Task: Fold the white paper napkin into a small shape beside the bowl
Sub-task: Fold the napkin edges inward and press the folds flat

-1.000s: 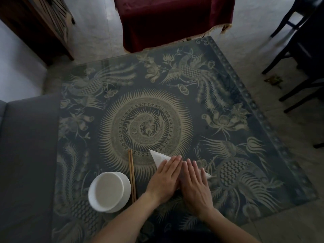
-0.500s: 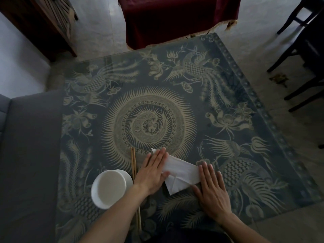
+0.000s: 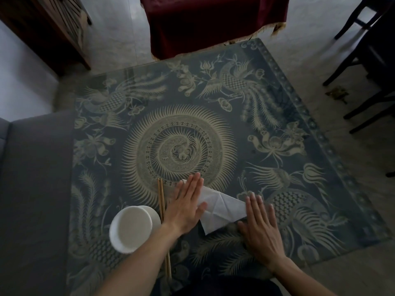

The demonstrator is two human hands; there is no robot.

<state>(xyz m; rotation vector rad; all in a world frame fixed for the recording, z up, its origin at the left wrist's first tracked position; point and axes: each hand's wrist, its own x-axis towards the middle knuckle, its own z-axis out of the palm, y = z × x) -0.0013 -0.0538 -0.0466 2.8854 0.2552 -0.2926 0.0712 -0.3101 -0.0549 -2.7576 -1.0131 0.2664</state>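
The white paper napkin (image 3: 222, 210) lies flat and partly folded on the patterned table, creases showing across it. My left hand (image 3: 186, 207) rests flat on its left end, fingers together and stretched out. My right hand (image 3: 259, 228) lies flat with the fingers spread at the napkin's right edge, touching it. Neither hand grips anything. The white bowl (image 3: 131, 228) stands to the left of my left hand, with a pair of wooden chopsticks (image 3: 163, 218) lying between bowl and napkin, partly hidden under my left forearm.
The table (image 3: 175, 116) has a dark blue top with pale bird and flower patterns. A grey sofa (image 3: 32, 189) borders it on the left. A dark red draped seat (image 3: 213, 20) stands beyond the far edge, and dark chairs (image 3: 372, 60) stand to the right.
My hands, first side by side on the napkin's middle, have slid apart to its two ends, uncovering the creased sheet. The view has shifted slightly.
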